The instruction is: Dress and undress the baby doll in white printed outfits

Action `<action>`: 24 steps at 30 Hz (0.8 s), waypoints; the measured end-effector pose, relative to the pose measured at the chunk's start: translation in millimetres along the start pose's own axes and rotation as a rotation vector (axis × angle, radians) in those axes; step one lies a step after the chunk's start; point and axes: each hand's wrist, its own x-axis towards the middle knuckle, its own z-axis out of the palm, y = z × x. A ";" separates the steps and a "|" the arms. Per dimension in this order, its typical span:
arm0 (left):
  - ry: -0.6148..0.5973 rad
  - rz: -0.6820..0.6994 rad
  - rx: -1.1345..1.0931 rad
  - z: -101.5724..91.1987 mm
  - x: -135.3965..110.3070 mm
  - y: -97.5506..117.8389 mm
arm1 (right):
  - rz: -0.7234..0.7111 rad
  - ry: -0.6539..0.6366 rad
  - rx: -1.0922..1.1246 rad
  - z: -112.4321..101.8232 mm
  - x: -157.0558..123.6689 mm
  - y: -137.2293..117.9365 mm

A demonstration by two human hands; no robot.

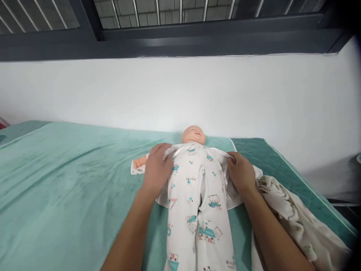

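A baby doll [194,134] lies on its back with its head toward the wall. White baby pants [189,192] printed with bears and trains lie spread over its body from the neck down. At the upper left corner of the pants, my left hand [159,165] has its fingers curled on the cloth. The opposite corner is pinched between the thumb and fingers of my right hand [241,171]. Beneath the pants, a white baby shirt [234,197] shows at both sides. The doll's hand [139,162] rests on a printed sleeve at the left; its other hand is hidden.
A light green sheet [70,180] covers the bed, with a darker green quilted cover [262,158] at the right. A crumpled pale cloth [296,218] lies beside my right forearm. Behind stand a white wall [169,90] and a barred window with a dark frame [197,43].
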 end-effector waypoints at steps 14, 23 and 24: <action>-0.827 0.424 0.546 94.4 80.8 145.6 | -0.011 -0.092 0.057 2.5 4.7 -3.2; -0.934 0.398 0.626 90.5 100.1 139.7 | 0.174 -0.085 0.039 -0.9 12.9 10.3; -0.944 0.399 0.630 93.1 100.0 141.1 | 0.185 -0.097 0.042 -1.0 13.2 10.6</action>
